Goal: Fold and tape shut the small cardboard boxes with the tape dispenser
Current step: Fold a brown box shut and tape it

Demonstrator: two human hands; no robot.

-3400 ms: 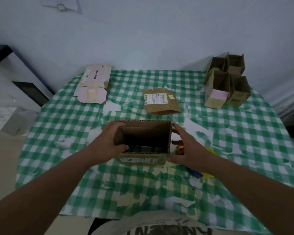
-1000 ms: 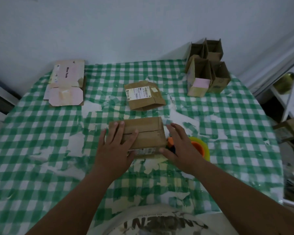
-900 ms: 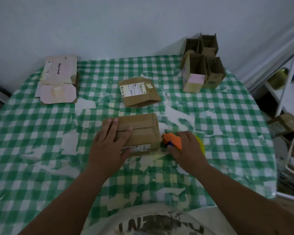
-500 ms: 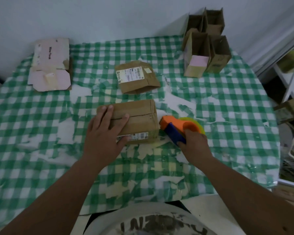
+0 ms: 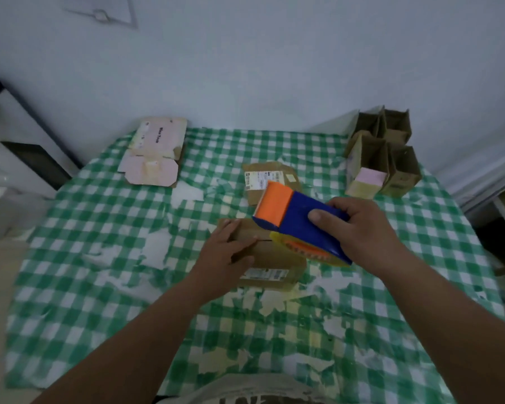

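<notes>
A small brown cardboard box (image 5: 277, 258) with its flaps folded down lies mid-table on the green checked cloth. My left hand (image 5: 225, 255) rests flat on its left top, fingers straight across the flap seam. My right hand (image 5: 362, 228) grips an orange, blue and yellow tape dispenser (image 5: 295, 217), held in the air just above the box's right end, orange end pointing away from me. The dispenser hides part of the box top.
A flattened brown box with a label (image 5: 270, 179) lies just behind. A flat pink carton (image 5: 153, 158) sits at the back left. Several open boxes (image 5: 382, 158) stand at the back right. The table (image 5: 99, 258) drops off at left and right edges.
My right hand has lifted the tape dispenser off the table and brought it left, over the box's right end. My left hand stays pressed on the folded flaps.
</notes>
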